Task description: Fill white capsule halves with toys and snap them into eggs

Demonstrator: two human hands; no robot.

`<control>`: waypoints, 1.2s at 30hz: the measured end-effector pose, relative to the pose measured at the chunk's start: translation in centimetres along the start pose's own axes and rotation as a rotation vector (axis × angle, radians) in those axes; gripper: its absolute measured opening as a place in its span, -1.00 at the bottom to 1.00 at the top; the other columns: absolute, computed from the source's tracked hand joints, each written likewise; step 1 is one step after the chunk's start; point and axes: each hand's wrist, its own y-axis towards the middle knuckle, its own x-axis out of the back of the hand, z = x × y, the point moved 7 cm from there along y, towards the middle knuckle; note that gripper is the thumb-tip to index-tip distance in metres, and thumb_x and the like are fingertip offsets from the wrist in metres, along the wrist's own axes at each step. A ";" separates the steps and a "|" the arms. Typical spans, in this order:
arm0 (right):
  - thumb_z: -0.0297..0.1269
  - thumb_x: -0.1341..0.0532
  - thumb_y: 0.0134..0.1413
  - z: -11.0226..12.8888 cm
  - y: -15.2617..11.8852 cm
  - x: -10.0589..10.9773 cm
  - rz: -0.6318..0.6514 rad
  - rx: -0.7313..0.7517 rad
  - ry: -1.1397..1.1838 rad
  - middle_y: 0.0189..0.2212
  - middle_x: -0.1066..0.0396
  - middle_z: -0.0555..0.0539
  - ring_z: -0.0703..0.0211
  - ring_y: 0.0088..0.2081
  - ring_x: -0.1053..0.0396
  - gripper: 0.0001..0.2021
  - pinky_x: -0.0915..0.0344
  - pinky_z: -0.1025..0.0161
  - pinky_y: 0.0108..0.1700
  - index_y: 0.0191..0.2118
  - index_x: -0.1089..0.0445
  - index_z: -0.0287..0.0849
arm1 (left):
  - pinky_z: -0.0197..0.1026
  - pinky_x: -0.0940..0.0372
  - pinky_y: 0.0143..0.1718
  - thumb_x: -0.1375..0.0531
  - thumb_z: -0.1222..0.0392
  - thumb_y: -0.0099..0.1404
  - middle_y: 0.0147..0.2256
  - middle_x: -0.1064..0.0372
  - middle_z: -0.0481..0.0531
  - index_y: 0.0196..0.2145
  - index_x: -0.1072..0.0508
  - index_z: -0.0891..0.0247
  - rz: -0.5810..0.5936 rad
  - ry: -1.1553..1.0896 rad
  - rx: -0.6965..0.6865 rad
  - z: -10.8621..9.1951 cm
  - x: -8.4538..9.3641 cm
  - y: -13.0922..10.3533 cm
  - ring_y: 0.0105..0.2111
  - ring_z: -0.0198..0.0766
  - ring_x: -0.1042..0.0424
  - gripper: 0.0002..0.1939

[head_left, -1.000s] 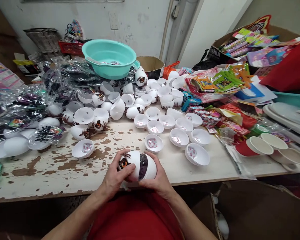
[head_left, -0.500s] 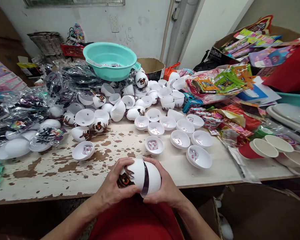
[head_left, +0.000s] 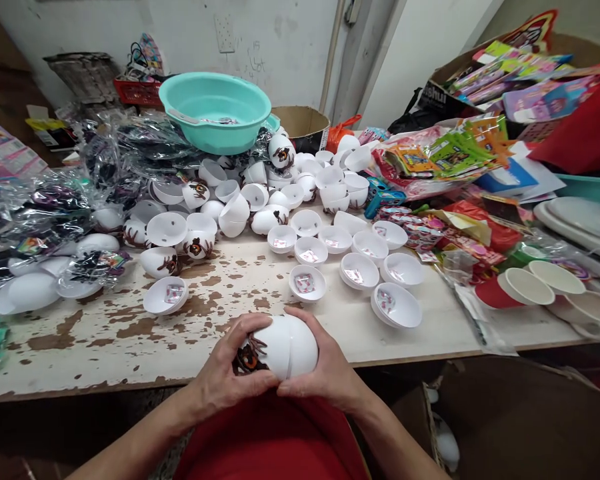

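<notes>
A large white plastic egg [head_left: 283,347] lies on its side between my hands, just over the table's front edge. My left hand [head_left: 233,367] wraps round its printed end, which carries a brown and orange eye-like picture. Around the plain white end curls my right hand [head_left: 325,367]. The two halves meet at a seam, with no gap visible. Beyond it on the table, a white egg half [head_left: 307,283] holds a small pink-and-white packet [head_left: 304,283]. More halves with such packets stand to the right, and another half [head_left: 165,296] with a packet sits to the left.
Loose egg halves [head_left: 233,215] pile up mid-table behind. A turquoise basin [head_left: 215,137] stands at the back. Clear-wrapped dark packages [head_left: 45,200] heap up on the left. Colourful packets [head_left: 445,157] and paper cups [head_left: 525,288] crowd the right. An open cardboard box [head_left: 520,420] is below the table edge.
The dark gap between the egg's two halves has closed as my right hand pressed its half toward the left one. The view has shifted slightly.
</notes>
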 end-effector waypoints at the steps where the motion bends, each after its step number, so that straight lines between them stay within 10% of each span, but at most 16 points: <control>1: -0.21 -0.60 -0.52 0.0 -0.1 0.0 -0.002 0.008 -0.032 0.08 -0.33 -0.16 -0.19 0.04 -0.36 0.03 -0.37 -0.05 0.06 0.21 -0.19 -0.04 | 0.01 -0.17 0.15 -0.31 -0.01 0.09 0.10 -0.24 0.10 0.08 -0.32 0.08 -0.009 -0.013 0.036 0.2 -0.1 -0.1 0.09 0.00 -0.25 -0.40; 20: -0.22 -0.58 -0.43 0.0 -0.3 -0.9 0.081 -0.029 0.003 -0.02 -0.41 -0.09 -0.10 -0.05 -0.43 -0.09 -0.42 0.04 -0.03 0.15 -0.23 -0.04 | -0.13 -0.33 -0.04 -0.29 0.00 0.13 -0.05 -0.34 0.00 0.15 -0.22 0.09 0.122 -0.139 0.218 -0.4 -0.6 -0.8 -0.07 -0.12 -0.34 -0.34; 27: -0.21 -0.56 -0.44 -0.2 -0.5 -1.1 0.099 -0.226 0.086 -0.09 -0.43 -0.12 -0.07 -0.11 -0.41 -0.11 -0.43 0.07 -0.11 0.09 -0.18 -0.13 | -0.34 -0.32 -0.69 -0.29 -0.08 0.15 -0.31 -0.31 -0.08 0.16 -0.14 0.01 0.069 -0.527 0.480 0.5 -3.1 -1.6 -0.57 -0.36 -0.33 -0.31; 36: -0.24 -0.58 -0.47 0.5 -0.5 -0.7 0.179 -0.296 0.201 -0.04 -0.34 -0.16 -0.11 -0.13 -0.45 -0.03 -0.48 0.15 -0.31 0.07 0.00 -0.07 | -0.42 -0.20 -0.82 -0.28 -0.12 0.10 -0.46 -0.37 -0.07 0.06 -0.23 0.11 0.018 -0.652 0.657 -1.0 -3.1 -0.5 -0.72 -0.41 -0.26 -0.38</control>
